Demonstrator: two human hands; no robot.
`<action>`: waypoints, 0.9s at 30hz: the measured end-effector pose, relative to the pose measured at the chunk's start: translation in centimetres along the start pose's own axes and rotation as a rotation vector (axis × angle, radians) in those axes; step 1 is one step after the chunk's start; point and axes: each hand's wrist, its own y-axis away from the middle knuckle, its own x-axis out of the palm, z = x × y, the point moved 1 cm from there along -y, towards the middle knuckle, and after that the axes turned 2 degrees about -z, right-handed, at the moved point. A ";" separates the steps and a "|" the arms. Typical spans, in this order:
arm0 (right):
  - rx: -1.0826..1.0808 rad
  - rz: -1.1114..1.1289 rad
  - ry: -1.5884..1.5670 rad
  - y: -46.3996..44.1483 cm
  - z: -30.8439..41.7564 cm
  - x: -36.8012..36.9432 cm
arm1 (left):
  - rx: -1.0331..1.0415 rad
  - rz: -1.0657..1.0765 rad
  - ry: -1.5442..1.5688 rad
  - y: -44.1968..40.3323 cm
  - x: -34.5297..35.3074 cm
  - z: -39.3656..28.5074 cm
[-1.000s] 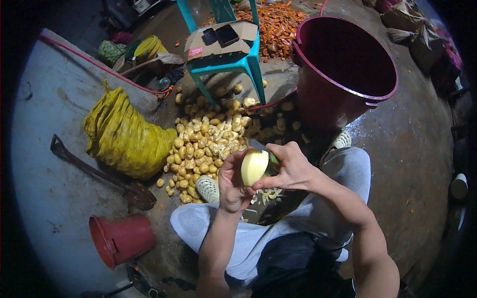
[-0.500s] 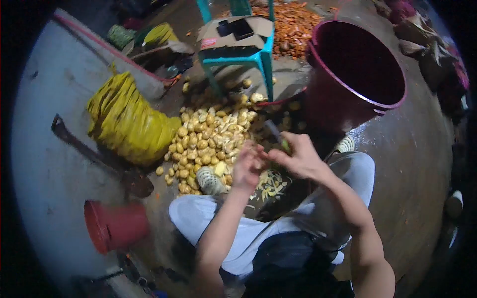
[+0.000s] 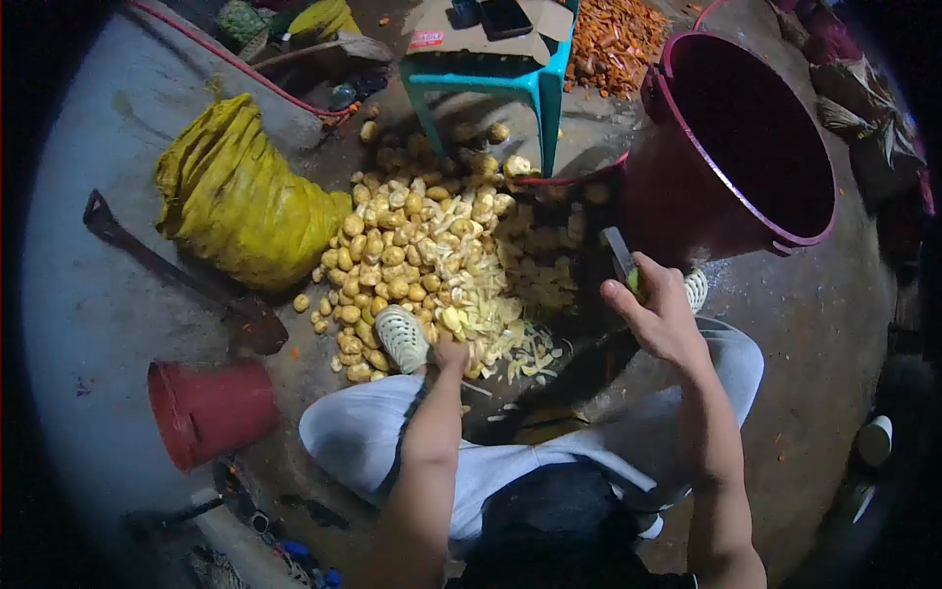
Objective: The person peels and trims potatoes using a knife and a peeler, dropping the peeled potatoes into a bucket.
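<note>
My right hand (image 3: 659,312) is closed round the green handle of a knife (image 3: 620,253), its blade pointing up and away, near the big dark red bucket. My left hand (image 3: 451,353) reaches down to the near edge of a heap of potatoes (image 3: 397,255), beside the light shoe (image 3: 402,337). A pale peeled potato (image 3: 451,319) lies just past its fingertips; whether the hand grips anything is hidden. Peelings (image 3: 530,355) lie scattered on the floor right of that hand, and more pale pieces are mixed into the heap.
The large dark red bucket (image 3: 653,211) stands at right. A teal chair (image 3: 471,79) bearing cardboard and a phone stands behind the heap, with orange carrots (image 3: 618,44) beyond. At left are a yellow sack (image 3: 245,206), a shovel (image 3: 167,270) and a small red bucket (image 3: 221,407).
My hands, close together before, have come apart. The left has dropped to the heap's near edge; the right has moved rightward with the knife. The view has shifted slightly downward.
</note>
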 end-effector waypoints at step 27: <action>-0.075 0.090 0.436 -1.8 -1.3 1.5 | -0.631 0.663 2.057 -3.0 -1.9 -19.3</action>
